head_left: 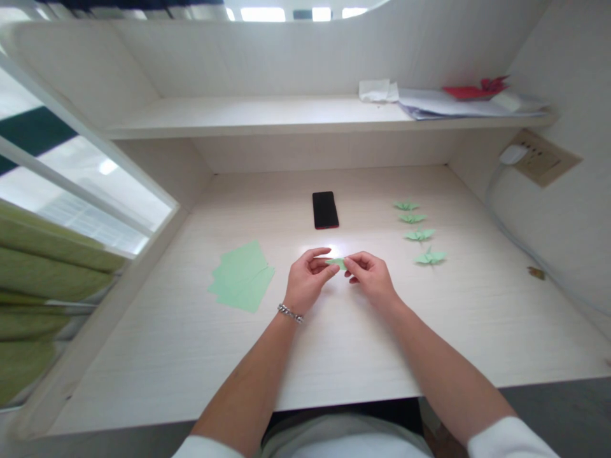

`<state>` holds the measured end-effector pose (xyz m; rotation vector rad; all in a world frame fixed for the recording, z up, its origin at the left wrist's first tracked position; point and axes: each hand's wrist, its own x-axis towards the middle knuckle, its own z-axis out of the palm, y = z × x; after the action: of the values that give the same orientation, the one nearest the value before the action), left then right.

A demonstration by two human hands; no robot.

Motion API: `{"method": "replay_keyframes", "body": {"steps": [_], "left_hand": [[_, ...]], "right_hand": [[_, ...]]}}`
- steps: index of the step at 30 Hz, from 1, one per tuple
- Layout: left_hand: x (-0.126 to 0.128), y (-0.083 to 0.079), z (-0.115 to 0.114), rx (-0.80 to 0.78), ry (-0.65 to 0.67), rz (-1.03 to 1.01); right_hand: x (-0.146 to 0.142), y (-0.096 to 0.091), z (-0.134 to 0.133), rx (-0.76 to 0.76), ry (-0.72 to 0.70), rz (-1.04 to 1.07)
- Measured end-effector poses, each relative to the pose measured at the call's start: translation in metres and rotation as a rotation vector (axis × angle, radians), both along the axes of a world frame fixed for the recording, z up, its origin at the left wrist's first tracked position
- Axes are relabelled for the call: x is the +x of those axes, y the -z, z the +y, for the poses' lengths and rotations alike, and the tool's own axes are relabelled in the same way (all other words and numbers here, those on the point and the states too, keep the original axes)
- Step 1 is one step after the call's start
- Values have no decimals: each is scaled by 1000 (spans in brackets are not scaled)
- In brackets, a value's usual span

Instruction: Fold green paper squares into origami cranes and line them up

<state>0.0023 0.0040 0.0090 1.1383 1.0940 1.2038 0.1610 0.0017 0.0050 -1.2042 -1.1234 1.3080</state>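
A small folded piece of green paper (pixel 337 262) is pinched between both hands just above the pale desk (pixel 334 343). My left hand (pixel 308 280), with a metal bracelet at the wrist, grips its left end with curled fingers. My right hand (pixel 368 275) pinches its right end. A stack of flat green paper sheets (pixel 242 277) lies to the left of my left hand. Several finished green paper cranes (pixel 420 235) stand in a row to the right of my right hand.
A black phone (pixel 325 209) lies face up beyond my hands. The shelf (pixel 267 116) above holds white papers (pixel 449 103), a crumpled tissue and a red paper shape (pixel 475 88). A wall socket with a white plug (pixel 514 154) and cable is at the right.
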Motion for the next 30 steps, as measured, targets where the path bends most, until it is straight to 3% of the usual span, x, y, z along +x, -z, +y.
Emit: {"method": "replay_keyframes", "body": {"steps": [9,17,21,30], "left_hand": [[-2,3,2,74,-56,8],[7,5,-3,138,-146,138],[6,4,-4,129,-110,187],[2,2,-1,59,1,33]], "right_hand": [[-2,-6,-5,-94,-166,160],[-6,0,-4,-94,-131,156],[-5,0,-3,-80,-131,188],[-1,0,0,8,-95,166]]}}
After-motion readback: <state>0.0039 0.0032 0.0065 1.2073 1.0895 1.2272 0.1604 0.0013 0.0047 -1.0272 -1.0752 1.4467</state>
